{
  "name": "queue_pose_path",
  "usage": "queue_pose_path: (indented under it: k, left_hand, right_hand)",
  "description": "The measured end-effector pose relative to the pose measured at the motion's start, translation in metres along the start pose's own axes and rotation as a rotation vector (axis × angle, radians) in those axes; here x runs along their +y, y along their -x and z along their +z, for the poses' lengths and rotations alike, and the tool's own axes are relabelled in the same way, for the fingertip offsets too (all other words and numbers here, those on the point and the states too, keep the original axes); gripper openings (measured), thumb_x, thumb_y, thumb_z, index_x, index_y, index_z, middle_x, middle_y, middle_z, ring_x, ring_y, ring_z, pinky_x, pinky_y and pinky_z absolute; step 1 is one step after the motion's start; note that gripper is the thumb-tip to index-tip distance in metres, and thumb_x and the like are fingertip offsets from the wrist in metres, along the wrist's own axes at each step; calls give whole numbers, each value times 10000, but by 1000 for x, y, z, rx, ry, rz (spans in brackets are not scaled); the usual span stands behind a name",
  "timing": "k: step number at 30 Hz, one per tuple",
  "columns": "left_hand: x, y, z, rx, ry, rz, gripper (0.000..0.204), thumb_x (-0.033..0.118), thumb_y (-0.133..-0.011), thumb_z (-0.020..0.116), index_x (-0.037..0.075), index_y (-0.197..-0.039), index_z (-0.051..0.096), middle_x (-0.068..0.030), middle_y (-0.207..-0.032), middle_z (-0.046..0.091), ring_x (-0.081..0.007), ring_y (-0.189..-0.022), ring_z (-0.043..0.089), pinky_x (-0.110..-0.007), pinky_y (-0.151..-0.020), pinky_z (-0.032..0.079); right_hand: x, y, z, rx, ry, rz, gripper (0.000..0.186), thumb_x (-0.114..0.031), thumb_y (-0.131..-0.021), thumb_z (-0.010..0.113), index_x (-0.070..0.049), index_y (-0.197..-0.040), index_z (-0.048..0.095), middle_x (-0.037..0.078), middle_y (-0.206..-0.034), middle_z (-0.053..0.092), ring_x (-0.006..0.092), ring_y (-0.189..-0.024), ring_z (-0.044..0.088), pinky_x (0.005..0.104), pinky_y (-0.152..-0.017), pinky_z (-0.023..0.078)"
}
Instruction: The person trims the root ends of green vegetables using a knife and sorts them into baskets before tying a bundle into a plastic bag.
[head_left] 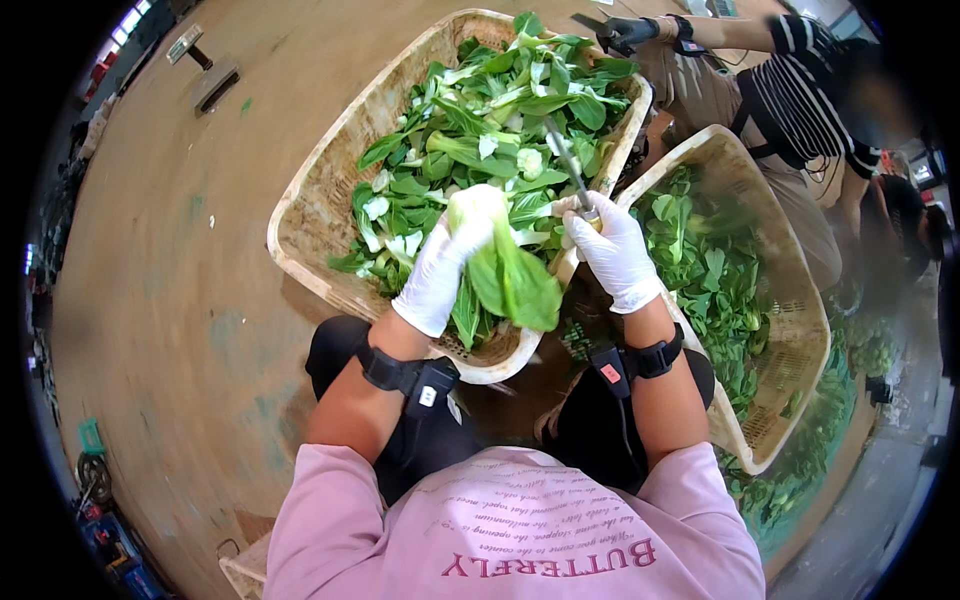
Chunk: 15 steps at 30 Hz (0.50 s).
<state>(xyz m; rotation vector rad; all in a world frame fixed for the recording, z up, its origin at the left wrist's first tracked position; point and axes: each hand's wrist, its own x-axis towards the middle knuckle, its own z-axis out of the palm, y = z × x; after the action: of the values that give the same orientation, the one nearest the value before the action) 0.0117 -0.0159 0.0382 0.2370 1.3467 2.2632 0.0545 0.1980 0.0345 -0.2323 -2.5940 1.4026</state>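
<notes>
My left hand [447, 262], in a white glove, is closed round a head of bok choy [512, 278], its pale base up and its green leaves hanging toward me. A knife [570, 160] is gripped in my right hand [612, 248], also white-gloved, its narrow blade pointing up and away over the leaves. Both hands are above the near part of a large cream plastic basket [318, 200], which holds loose bok choy leaves and cut pale pieces [530, 163]. My fingers cover most of the knife's handle.
A second cream basket [800, 345] with greens stands at my right, and more greens [800, 475] lie on the floor beyond it. Across from me at upper right, a co-worker in a striped top [775, 105] holds a knife in a dark-gloved hand [630, 35]. A scale [205, 70] stands far left.
</notes>
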Motion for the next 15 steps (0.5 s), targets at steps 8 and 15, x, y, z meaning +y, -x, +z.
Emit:
queue_pose_path:
  k: [8,15]
  left_hand:
    - [3,-3,0,16,145,-34,507,366,-904,534,17,-1269,485,-133,-1074,623,-250,-978,617,-388,-908,487]
    - [-16,1,8,-124,-29,-116,481,315,-945,547,29,-1318,448,-93,-1214,548,-173,-1094,547,-313,-963,434]
  right_hand:
    - [-23,21,-11,-176,-581,194,211,-122,-891,632,-20,-1074,616,2,-837,629,42,-703,542,196,-612,447]
    - [-13,17,24,-89,-326,-271,612,-186,-750,783,5,-1269,519,73,-1038,614,152,-933,584,282,-839,476]
